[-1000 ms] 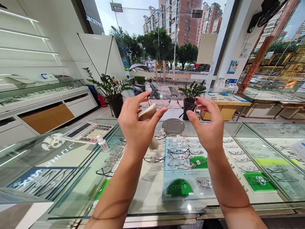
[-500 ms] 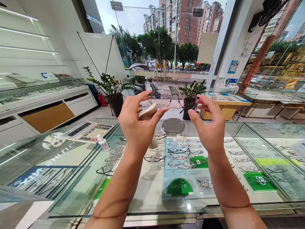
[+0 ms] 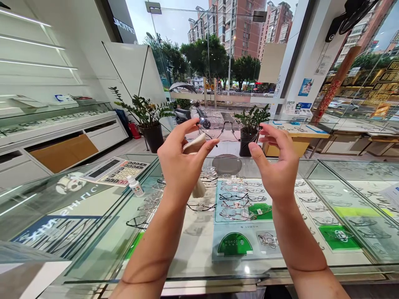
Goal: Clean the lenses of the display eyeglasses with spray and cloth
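A pair of eyeglasses (image 3: 228,123) with a thin dark frame is raised above the counter, its round lenses facing the window. My left hand (image 3: 181,162) pinches the left edge of the glasses with its index finger forward. A pale cloth (image 3: 195,143) is tucked in the same hand, and its lower end hangs below the palm. My right hand (image 3: 279,166) grips the right end of the glasses at the fingertips, the thumb held apart lower down. Beneath both hands, several eyeglass frames (image 3: 233,196) lie in rows inside the glass display case (image 3: 187,272).
A small white bottle (image 3: 135,186) stands on the glass at the left, beside a large calculator (image 3: 116,170). Beyond the counter are a round stool (image 3: 227,165) and two potted plants, one left (image 3: 151,133) and one right (image 3: 248,139). Another display counter (image 3: 62,141) runs along the left wall.
Both hands have shifted slightly right with the glasses. The glasses have turned a little: a dark temple tip now shows near my left thumb, while the one by my right thumb no longer shows.
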The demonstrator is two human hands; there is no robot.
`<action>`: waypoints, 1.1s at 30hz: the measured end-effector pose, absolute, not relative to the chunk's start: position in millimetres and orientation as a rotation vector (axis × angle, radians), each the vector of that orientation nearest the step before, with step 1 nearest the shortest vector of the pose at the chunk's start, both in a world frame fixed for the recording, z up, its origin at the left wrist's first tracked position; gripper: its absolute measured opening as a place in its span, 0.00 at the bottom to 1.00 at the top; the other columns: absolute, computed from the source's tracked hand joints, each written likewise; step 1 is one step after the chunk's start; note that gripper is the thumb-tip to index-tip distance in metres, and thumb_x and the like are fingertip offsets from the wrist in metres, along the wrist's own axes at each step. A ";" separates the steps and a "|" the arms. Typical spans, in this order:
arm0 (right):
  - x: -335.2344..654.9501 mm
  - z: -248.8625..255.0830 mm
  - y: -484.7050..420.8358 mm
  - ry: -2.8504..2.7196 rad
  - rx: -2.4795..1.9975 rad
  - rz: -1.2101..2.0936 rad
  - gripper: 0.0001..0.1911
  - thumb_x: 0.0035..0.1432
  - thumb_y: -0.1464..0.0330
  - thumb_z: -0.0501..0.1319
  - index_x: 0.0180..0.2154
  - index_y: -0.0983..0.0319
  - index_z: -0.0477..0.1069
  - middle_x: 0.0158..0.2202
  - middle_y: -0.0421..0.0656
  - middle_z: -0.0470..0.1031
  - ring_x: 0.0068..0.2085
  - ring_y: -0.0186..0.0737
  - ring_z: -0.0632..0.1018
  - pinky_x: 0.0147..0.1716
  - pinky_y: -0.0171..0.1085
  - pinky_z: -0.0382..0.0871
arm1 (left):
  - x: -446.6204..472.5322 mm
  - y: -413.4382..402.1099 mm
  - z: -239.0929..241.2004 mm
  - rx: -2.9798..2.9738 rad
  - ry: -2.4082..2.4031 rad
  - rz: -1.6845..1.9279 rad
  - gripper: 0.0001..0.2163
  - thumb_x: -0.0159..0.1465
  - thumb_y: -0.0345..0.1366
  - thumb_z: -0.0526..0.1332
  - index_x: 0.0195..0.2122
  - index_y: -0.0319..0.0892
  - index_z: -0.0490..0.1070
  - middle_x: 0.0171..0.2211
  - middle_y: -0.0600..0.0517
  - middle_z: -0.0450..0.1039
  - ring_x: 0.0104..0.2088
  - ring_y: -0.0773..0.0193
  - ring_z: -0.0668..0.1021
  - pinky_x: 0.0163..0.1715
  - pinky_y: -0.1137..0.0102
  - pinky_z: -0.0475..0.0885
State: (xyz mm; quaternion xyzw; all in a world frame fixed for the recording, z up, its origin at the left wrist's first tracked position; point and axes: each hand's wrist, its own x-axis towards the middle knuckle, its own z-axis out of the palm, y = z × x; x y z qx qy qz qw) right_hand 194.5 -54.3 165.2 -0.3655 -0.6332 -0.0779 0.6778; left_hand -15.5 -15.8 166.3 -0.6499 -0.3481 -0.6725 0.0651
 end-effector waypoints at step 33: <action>194.7 162.0 -51.3 -1.415 -0.874 -0.148 0.20 0.67 0.59 0.66 0.59 0.52 0.76 0.53 0.47 0.81 0.48 0.46 0.81 0.51 0.51 0.78 | -14.6 -19.1 165.5 -1.891 -1.037 -2.025 0.25 0.62 0.50 0.75 0.57 0.52 0.75 0.50 0.48 0.79 0.52 0.53 0.81 0.44 0.63 0.79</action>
